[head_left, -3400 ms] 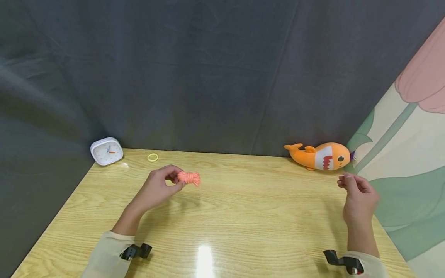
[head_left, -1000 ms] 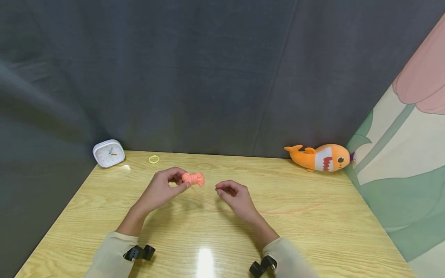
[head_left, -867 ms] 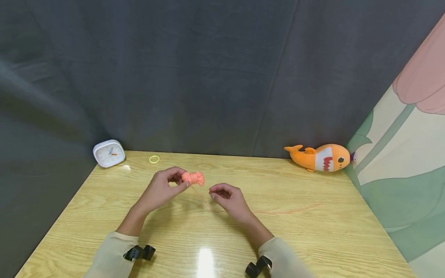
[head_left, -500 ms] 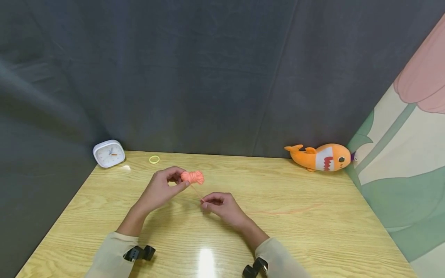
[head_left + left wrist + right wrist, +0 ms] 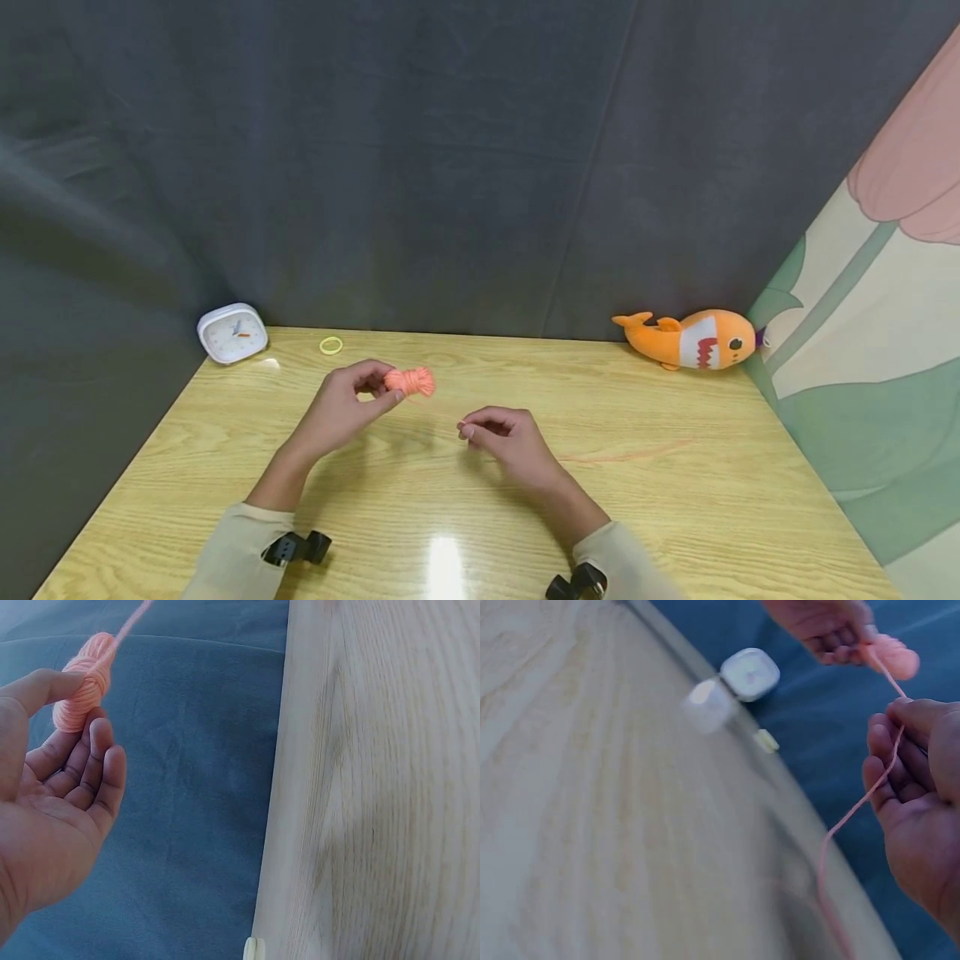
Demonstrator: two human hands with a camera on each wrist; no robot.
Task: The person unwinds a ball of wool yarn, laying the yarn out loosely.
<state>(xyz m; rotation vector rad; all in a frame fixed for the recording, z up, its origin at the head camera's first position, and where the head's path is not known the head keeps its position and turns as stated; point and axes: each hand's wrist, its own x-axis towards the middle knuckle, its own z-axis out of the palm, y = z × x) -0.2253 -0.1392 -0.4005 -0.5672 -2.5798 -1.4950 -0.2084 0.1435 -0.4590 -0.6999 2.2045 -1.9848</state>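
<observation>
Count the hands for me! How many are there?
2. The left hand holds the yarn; the right hand, beside it on the right, pinches the strand.

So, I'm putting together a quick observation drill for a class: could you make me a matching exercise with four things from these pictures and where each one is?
Things:
1. clock
2. loose strand
3. orange plush toy
4. yarn bundle

Places:
A. near the back edge of the table, on the right
B. held in the left hand
C. pinched by the right hand
D. at the table's back left corner

Pairs: 1-D, 2-C, 3-A, 4-B
</observation>
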